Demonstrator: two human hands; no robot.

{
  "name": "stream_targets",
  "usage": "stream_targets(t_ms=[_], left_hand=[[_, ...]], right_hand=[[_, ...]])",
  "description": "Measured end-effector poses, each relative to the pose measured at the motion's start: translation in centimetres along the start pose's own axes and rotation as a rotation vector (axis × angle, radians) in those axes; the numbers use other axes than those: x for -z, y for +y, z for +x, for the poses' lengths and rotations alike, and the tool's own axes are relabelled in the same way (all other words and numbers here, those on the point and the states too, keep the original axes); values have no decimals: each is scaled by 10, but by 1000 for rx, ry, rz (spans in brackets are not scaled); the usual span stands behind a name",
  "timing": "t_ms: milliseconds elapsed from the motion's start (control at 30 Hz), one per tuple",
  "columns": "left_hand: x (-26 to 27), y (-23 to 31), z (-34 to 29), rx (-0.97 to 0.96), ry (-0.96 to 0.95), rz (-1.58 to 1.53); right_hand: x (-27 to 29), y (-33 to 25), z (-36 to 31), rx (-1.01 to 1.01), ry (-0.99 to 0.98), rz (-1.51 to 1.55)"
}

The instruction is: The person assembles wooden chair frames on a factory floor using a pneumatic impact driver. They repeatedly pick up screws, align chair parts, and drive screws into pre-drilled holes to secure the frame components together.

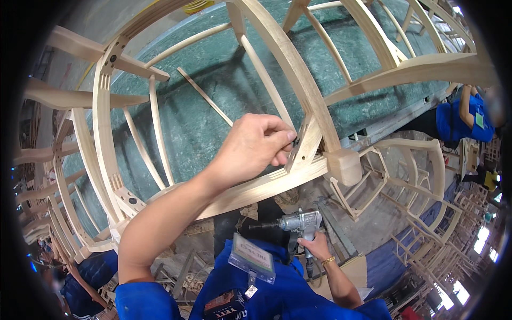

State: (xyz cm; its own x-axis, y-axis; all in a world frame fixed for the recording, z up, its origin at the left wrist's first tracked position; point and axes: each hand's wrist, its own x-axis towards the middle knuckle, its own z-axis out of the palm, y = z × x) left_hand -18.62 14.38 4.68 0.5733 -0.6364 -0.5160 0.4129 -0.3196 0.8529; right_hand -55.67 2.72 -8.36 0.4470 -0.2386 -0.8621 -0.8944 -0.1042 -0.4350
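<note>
A worker's left hand point(255, 145) pinches a small dark fastener point(295, 142) against the corner brace point(304, 144) of an unfinished wooden chair frame point(288, 64) lying on a green tabletop point(213, 117), fingers closed tight to seat it. The right hand point(316, 246) grips a pneumatic driver point(298, 221) low by the blue shirt, clear of the rails. Open gaps between slats leave reaching room.

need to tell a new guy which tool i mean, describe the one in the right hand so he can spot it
Start at the pale wooden chair frame lying on the green bench, then drop below its front rail. There the right hand grips a silver pistol-shaped power driver with a dark bit pointing left. It is the only metal tool among bare wood.
</note>
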Motion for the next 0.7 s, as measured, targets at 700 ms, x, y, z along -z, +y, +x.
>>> stream_targets(t_ms=[700], left_hand=[[61, 55, -20, -437, 169, 761]], right_hand=[[-62, -125, 30, 194, -459, 305]])
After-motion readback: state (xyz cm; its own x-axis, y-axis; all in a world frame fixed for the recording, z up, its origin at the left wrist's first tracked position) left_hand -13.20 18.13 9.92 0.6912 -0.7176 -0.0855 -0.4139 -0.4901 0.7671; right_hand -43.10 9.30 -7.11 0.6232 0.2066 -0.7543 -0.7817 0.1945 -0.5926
